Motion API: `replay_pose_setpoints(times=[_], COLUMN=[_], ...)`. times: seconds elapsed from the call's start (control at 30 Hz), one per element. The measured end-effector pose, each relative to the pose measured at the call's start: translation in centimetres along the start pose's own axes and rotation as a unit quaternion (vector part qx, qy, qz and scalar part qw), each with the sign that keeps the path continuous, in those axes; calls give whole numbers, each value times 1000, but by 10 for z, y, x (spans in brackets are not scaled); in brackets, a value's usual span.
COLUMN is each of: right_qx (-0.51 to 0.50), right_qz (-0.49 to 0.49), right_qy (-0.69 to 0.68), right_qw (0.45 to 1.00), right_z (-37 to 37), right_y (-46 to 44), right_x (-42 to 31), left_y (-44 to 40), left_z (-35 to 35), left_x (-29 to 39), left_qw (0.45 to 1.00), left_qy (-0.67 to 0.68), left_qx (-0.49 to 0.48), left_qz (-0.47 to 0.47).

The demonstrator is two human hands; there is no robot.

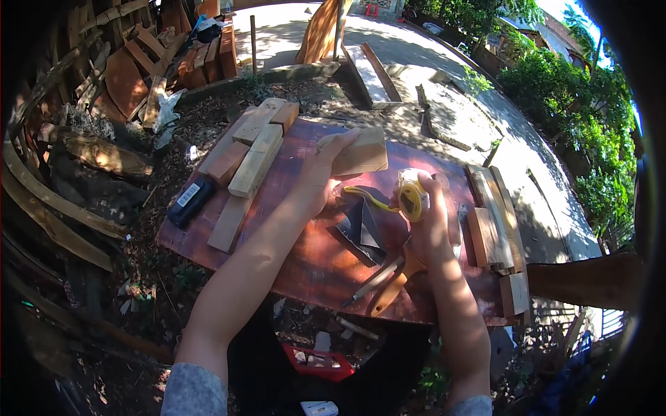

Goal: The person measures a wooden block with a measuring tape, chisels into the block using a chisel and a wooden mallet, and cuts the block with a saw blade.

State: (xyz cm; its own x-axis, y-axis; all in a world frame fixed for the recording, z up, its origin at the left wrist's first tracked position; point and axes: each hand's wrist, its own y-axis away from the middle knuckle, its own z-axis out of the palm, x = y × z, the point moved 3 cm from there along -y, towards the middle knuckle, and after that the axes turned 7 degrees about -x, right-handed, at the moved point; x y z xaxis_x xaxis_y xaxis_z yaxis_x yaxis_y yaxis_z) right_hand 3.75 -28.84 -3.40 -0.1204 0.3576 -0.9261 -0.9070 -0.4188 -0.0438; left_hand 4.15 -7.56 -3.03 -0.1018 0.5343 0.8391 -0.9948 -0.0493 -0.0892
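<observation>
Your reddish desk (309, 270) is the largest thing at hand, with a row of wooden pieces (257, 163) along its left side and a smaller group of wooden strips (491, 218) at its right edge. Over the far middle, your left grip (323, 165) is closed around a wooden block (364, 154), thumb on top. In front of it lies a dark folded sheet (359, 232), and nearer you an orange-handled brush (390, 292) beside a slim tool (374, 281). Smallest is the tape measure (411, 200), held in your right grip (435, 204), its yellow blade (374, 199) curving out toward the block; you cannot tell here whether its end touches the wood. This looks like the measuring step, still short of a reading; the next move calls for a steady block and the blade laid straight along one face.
</observation>
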Motion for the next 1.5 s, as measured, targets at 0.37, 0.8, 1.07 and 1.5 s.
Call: replay_pose_setpoints(times=[0.37, 0.8, 1.07, 1.5], right_qx=[13, 32, 7, 50], right_qz=[-7, 15, -52, -54], right_qy=[42, 42, 137, 125], right_qw=[999, 998, 989, 989], right_z=[1, 2, -9, -8], right_y=[1, -2, -7, 3], right_x=[-4, -1, 10, 2], left_y=[-1, 17, 183, 181], left_z=[-1, 2, 71, 15], left_x=[-6, 16, 108, 48], left_qw=[983, 858, 578, 715], left_qy=[-176, -467, -557, -578], left_qx=[-52, 48, -125, -113], left_qz=[-1, 208, 583, 376])
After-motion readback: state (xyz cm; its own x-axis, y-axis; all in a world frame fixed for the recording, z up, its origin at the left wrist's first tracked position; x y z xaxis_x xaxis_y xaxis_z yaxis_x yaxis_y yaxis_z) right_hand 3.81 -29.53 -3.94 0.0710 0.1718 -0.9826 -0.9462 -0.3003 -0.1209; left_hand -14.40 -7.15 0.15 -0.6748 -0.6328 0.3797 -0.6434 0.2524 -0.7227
